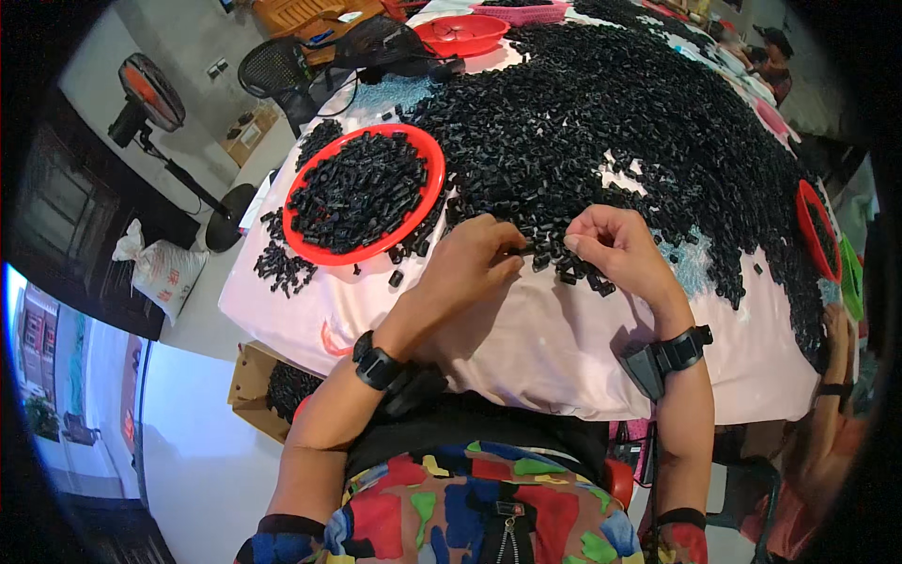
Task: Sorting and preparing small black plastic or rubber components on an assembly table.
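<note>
Pinching small black plastic pieces [550, 256] between both hands at near edge of tabletop [526, 348]. Left hand [470, 263] curled, fingertips closed on piece; right hand [611, 246] likewise, directly opposite, nearly touching. Big pile [601, 113] just beyond; red tray [434, 179] toward left edge.

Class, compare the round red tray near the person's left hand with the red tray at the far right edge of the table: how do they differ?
The round red tray near the left hand shows its whole circle, heaped with small black parts. The red tray at the right edge appears only as a narrow, edge-on sliver, its contents barely visible. The first sits close to the person; the second lies beyond the right hand. Both are red, on the pink cloth, beside the big black pile.
</note>
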Demonstrator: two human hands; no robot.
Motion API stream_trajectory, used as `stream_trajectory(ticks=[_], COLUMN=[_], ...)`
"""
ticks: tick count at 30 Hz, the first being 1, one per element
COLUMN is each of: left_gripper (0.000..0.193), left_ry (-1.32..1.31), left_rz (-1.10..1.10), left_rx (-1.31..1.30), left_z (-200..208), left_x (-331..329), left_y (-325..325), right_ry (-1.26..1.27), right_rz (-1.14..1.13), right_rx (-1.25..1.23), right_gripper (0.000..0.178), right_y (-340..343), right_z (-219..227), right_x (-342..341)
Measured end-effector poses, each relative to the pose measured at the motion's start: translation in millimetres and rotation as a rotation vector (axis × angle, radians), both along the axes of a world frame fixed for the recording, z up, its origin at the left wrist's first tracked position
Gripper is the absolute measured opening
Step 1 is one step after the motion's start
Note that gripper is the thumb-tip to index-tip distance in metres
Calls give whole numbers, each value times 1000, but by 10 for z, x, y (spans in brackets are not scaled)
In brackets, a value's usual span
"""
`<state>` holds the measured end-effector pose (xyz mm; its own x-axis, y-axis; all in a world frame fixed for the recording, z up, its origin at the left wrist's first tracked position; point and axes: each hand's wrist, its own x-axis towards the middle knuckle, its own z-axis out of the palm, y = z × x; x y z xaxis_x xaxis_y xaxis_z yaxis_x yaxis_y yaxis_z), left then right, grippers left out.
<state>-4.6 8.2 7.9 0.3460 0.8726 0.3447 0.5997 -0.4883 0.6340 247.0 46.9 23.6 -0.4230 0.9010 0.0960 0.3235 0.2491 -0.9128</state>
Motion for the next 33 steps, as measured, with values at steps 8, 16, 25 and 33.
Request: stream_trajectory(ticks=[8,16,25,33], left_gripper=[24,21,18,26], left_ry=[4,105,-518,-797], left_rz=[88,143,-35,-216], left_rx=[34,158,-256,-514], left_z=[-74,-191,-131,-82], left_x=[83,208,73,77], left_y=[112,165,131,78], right_ry=[-6,11,168,248], right_rz=[9,18,14,48], right_rx=[29,-47,-79,-14], right_gripper=[12,8,8,10], right_y=[0,-24,-138,-167], right_z=[-14,5,122,114], right_x=[-43,-52,-150,-227])
